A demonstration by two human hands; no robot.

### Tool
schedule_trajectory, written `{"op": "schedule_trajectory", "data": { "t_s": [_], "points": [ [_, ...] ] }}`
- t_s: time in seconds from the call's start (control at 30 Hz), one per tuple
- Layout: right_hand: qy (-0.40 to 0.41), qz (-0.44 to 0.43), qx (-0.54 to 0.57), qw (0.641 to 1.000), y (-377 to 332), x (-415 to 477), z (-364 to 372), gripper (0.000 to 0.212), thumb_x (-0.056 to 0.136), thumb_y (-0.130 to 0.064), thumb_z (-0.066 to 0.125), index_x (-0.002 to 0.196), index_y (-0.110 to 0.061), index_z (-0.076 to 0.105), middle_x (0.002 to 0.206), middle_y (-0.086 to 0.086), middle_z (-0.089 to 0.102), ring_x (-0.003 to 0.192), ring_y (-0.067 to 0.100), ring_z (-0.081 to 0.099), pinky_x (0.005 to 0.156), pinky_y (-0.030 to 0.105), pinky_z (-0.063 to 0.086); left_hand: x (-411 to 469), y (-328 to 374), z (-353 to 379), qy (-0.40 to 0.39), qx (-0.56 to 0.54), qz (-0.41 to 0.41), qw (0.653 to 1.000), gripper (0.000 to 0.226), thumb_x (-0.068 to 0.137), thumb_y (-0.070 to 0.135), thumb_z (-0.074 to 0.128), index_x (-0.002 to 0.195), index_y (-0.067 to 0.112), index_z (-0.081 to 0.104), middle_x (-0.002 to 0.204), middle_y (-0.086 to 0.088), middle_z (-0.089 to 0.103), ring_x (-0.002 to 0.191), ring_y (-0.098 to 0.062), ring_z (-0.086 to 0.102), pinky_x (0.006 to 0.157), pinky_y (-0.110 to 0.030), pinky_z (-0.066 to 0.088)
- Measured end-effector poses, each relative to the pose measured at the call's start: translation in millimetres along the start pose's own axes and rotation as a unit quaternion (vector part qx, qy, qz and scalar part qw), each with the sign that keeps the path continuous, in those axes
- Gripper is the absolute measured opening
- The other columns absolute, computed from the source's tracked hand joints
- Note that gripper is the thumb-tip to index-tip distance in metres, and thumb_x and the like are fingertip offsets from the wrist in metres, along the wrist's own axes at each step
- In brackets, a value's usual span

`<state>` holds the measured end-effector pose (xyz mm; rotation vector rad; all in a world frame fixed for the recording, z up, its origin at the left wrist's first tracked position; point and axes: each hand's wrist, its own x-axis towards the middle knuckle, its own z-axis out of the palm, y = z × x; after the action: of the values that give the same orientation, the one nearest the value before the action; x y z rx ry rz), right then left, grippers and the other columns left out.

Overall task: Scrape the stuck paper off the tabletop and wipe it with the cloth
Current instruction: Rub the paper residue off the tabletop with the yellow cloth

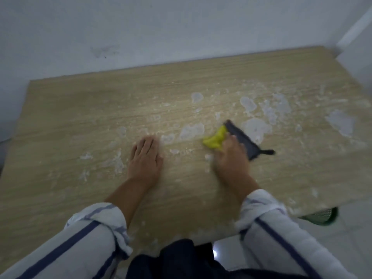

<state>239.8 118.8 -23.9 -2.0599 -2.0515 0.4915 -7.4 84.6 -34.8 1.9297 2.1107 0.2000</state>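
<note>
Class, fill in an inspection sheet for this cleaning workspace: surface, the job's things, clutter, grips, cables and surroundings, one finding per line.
Surface: wooden tabletop flecked with white stuck paper patches, thickest on its right half.
Job's things: yellow and dark cloth, bunched under the right hand.
Clutter: no separate scraper seen; loose paper crumbs near the front edge.
Grips: right hand closed on the cloth; left hand open, flat on the tabletop.
Cables: nothing seen.
Surroundings: pale wall behind; green object on the floor below the table's right edge.
</note>
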Motion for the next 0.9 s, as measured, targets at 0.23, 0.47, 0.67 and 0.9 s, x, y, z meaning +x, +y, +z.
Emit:
{"op": "schedule_trajectory", "data": {
  "t_s": [0.23,0.47,0.67,0.9],
  "points": [
    [0.1,0.151,0.045,0.982,-12,-9,-22,0.033,0.086,-0.036,0.044,0.107,-0.011,0.053,0.11,0.016,0.059,0.095,0.033,0.056,0.084,0.041,0.047,-33,-3,1,-0.018,0.005,0.021,1.0,0.056,0.099,0.037,0.021,0.15,0.016,0.012,0.159,-0.003,0.01,0.146,-0.019,0.002,0.118,-0.038,0.0],
    [-0.039,-0.089,0.03,0.995,-82,-77,41,0.055,0.094,-0.028,0.037,0.143,-0.005,0.026,0.153,0.009,0.025,0.143,0.023,0.015,0.117,0.041,0.005,-50,-15,-1,0.003,-0.015,0.033,0.999,0.061,0.091,0.036,0.018,0.147,0.011,0.025,0.156,-0.008,0.022,0.146,-0.023,0.012,0.117,-0.035,0.002],
    [0.079,0.221,0.022,0.972,40,-85,-16,0.053,0.094,-0.028,0.04,0.139,0.0,0.03,0.143,0.02,0.037,0.132,0.035,0.033,0.112,0.051,0.023,-59,-17,2,-0.013,0.019,0.032,0.999,0.054,0.099,0.032,0.027,0.15,0.016,0.015,0.159,-0.003,0.012,0.146,-0.022,0.004,0.118,-0.038,0.0],
    [-0.029,-0.054,0.064,0.996,-91,-117,36,0.048,0.092,-0.035,0.034,0.128,-0.005,0.042,0.139,0.015,0.042,0.129,0.027,0.036,0.113,0.049,0.022,-65,-15,3,-0.017,0.023,0.03,0.999,0.054,0.099,0.034,0.025,0.15,0.018,0.015,0.159,-0.002,0.011,0.146,-0.021,0.003,0.118,-0.04,0.001]
  ]
}}
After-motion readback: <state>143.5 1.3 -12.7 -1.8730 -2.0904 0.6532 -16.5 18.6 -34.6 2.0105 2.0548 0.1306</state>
